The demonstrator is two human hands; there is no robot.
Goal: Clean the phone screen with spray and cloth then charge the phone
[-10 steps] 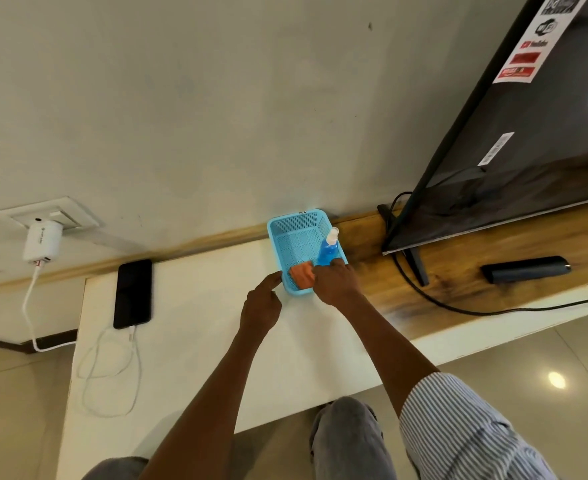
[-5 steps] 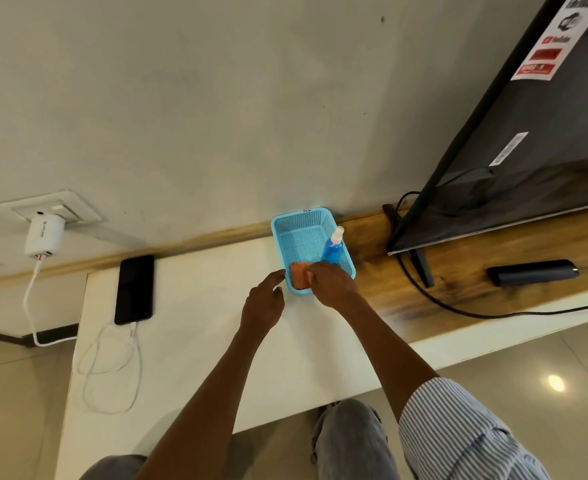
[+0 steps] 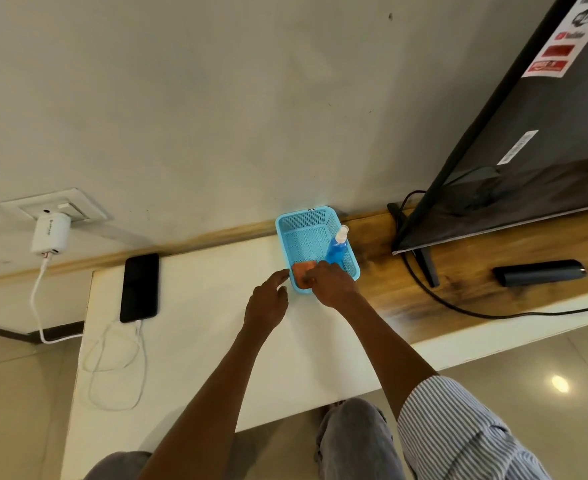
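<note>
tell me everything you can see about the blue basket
The basket is a small, light blue rectangular tray of perforated plastic with mesh walls and a rounded rim. It sits on the white table by the wall, partly over the wooden shelf. Inside stand an upright blue spray bottle and an orange cloth. The right hand reaches into its near end at the cloth; the left hand is at its near corner.

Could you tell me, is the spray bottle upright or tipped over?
Upright: the spray bottle stands in the blue basket, nozzle up.
</note>
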